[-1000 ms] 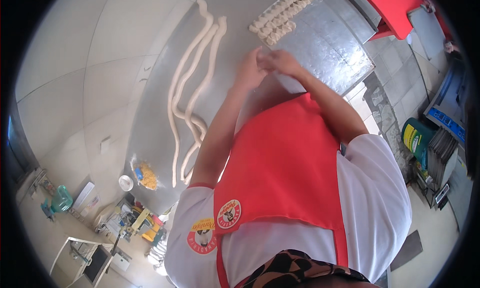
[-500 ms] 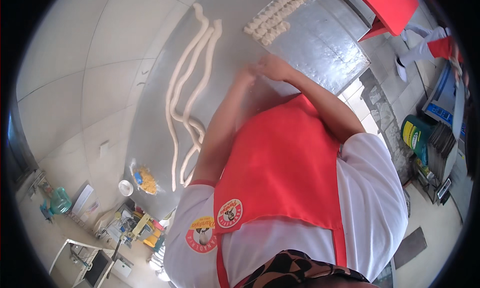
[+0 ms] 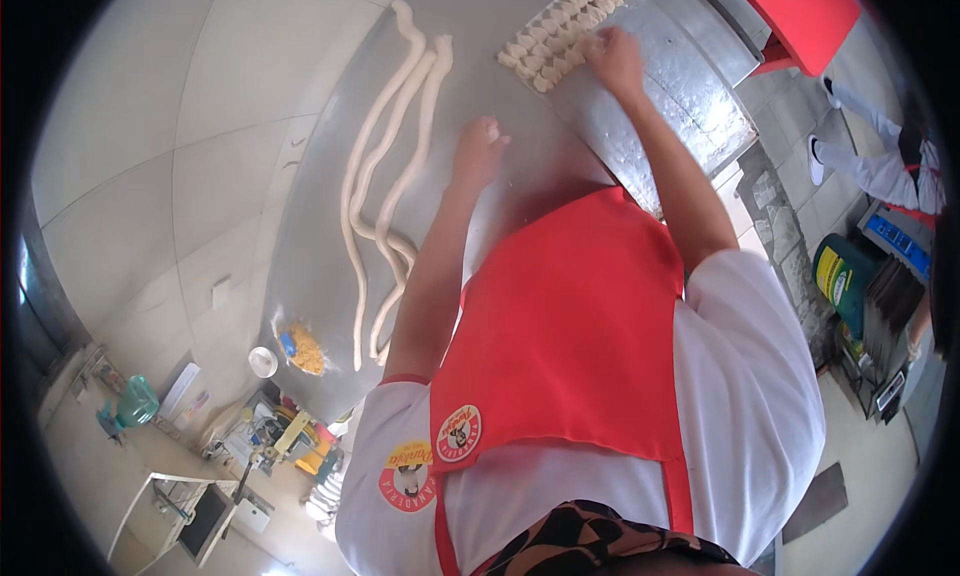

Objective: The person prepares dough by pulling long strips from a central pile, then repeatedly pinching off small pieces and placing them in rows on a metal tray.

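Note:
Three long pale dough ropes (image 3: 355, 261) lie wavy on the steel worktable (image 3: 310, 216), left of my hands. My left hand (image 3: 480, 151) is over the table beside them, fingers curled round something small and pale that I cannot make out. My right hand (image 3: 618, 61) is pinched at the end of the rows of small shaped dough pieces (image 3: 550, 31), apparently on a dough piece. These rows sit on a shiny metal tray (image 3: 700, 126) at the upper right.
An orange-yellow pile (image 3: 308, 351) with a blue item and a white cup (image 3: 263, 362) are at the table's lower left. A red stand (image 3: 800, 16) is upper right. A co-worker (image 3: 875, 176) is at far right, near a green container (image 3: 840, 281).
My hands, together earlier, are now apart: the right has moved up and right to the rows, the left slightly left. The co-worker came into view at the right and shifted.

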Demonstrator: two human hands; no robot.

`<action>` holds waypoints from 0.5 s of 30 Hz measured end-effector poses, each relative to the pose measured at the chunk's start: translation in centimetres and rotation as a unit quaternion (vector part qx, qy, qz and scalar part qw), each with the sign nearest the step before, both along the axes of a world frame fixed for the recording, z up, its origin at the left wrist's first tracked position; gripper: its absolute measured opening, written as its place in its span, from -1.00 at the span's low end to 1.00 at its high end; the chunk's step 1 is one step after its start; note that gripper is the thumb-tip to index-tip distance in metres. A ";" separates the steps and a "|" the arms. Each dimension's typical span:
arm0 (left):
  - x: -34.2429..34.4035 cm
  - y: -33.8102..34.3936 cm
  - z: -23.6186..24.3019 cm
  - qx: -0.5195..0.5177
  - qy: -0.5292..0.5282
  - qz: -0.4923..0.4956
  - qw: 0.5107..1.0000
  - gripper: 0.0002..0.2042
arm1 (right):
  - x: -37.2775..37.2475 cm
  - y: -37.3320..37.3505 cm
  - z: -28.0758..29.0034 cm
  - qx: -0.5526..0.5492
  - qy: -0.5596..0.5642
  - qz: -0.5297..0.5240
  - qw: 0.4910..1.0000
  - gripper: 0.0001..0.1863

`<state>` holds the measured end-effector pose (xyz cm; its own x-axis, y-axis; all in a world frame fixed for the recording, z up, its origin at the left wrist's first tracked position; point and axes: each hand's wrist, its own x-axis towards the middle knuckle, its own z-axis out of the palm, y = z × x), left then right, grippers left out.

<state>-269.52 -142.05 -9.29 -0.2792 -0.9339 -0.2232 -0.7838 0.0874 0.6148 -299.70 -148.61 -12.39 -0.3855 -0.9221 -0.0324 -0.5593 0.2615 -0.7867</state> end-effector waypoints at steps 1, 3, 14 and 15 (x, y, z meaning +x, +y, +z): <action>-1.7 -0.3 1.7 0.011 0.018 0.003 1.000 -0.56 | 1.5 1.7 2.1 0.016 -0.071 0.013 0.997 -0.48; -4.3 0.1 4.6 0.037 0.051 0.007 0.998 -0.54 | 5.5 5.0 4.4 0.201 -0.107 0.149 0.962 -0.52; -6.0 -0.5 6.1 0.068 -0.009 -0.064 0.996 -0.74 | 10.9 5.7 6.6 0.027 -0.018 0.202 0.979 -0.48; -6.2 -0.5 6.5 0.069 -0.005 -0.058 0.996 -0.74 | 10.7 5.4 6.4 0.044 -0.006 0.215 0.976 -0.50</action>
